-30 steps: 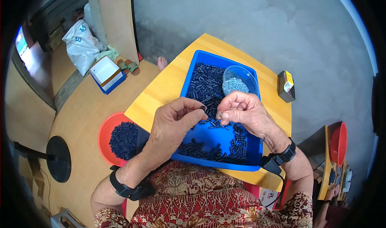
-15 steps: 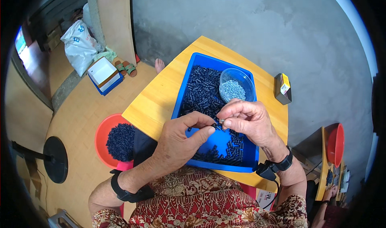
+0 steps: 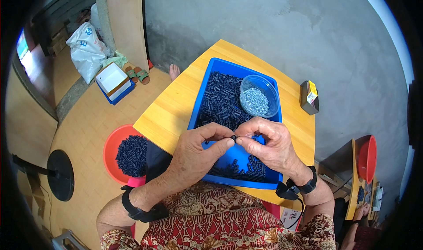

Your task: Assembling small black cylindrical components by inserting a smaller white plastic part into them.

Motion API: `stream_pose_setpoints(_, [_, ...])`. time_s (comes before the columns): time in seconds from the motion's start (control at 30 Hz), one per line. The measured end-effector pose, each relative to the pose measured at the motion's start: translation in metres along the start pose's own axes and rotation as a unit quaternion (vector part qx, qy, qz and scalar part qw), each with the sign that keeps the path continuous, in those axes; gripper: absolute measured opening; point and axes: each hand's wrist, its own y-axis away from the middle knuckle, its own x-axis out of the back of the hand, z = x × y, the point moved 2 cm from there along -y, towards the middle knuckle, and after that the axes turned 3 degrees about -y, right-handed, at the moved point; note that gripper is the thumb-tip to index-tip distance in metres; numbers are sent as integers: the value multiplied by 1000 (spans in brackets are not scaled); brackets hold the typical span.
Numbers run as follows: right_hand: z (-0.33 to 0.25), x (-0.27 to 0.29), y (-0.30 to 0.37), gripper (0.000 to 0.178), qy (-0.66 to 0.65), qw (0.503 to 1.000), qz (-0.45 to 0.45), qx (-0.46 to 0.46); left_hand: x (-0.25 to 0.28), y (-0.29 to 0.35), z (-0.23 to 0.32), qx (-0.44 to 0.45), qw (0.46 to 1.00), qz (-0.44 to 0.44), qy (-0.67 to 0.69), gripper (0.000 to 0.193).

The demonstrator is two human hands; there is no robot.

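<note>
Right hand (image 3: 271, 146): moved down and left since the earlier frame, its fingertips now meeting those of the left hand; narrow pinch, but whether it holds something of its own I cannot tell
Left hand (image 3: 196, 148): thumb and forefinger pinching a small black piece (image 3: 233, 137), near the centre of the frame, above the tray
Black piece risk: it could slip if the fingertips press off-line or roll it, and might then be lost among its likes below
Tub risk: a knock from the right hand, close beneath it in the frame, could tip it and mix the contents
Blue tray (image 3: 235, 155): on the yellow table (image 3: 167, 118), black pieces heaped toward its top and scattered at its lower right
Clear tub (image 3: 257, 79): upper right of the tray, partly filled with small silvery pieces (image 3: 255, 101)
Red basin (image 3: 110, 157): lower left of the frame, holding a dark heap of slender pieces (image 3: 133, 155)
</note>
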Motion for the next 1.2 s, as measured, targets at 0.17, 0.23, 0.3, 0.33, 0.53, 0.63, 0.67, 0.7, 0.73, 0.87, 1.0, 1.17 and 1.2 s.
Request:
stream_pose_setpoints(0.17, [16,4,1,9,-151,985,13,-85,0,-1,1,34,999,-11,28,18])
stream_pose_setpoints(0.23, [22,7,-2,8,-231,969,21,-87,0,-2,0,27,999,-12,19,19])
stream_pose_setpoints(0.3, [22,6,-2,9,-267,959,23,-92,-1,-2,-1,20,1000,-14,10,19])
stream_pose_setpoints(0.33, [23,5,-2,10,-304,947,24,-97,-1,-2,-1,22,999,-16,17,19])
stream_pose_setpoints(0.53, [24,-2,0,11,-356,930,7,-87,-3,-2,-2,22,999,-23,41,19])
stream_pose_setpoints(0.63, [25,-4,0,10,-344,936,15,-77,-4,-2,-1,21,999,-25,41,19])
stream_pose_setpoints(0.67, [26,-5,0,10,-344,936,15,-77,-4,-2,-1,20,999,-25,42,18])
stream_pose_setpoints(0.7, [26,-5,0,10,-330,941,19,-70,-5,-2,-1,20,999,-25,42,18])
stream_pose_setpoints(0.73, [26,-5,1,9,-316,946,24,-64,-5,-2,-1,21,999,-24,43,18])
stream_pose_setpoints(0.87, [18,-4,3,9,-254,965,28,-56,-4,-1,-4,26,999,-20,30,19])
stream_pose_setpoints(1.0, [2,-3,3,10,8,997,43,65,-4,0,-2,37,999,-16,4,19])
stream_pose_setpoints(1.17, [-3,-7,6,15,75,987,53,129,-4,-1,1,44,997,-8,57,20])
stream_pose_setpoints(1.2, [-5,-9,5,18,82,984,81,136,-3,-1,2,44,997,-8,57,20])
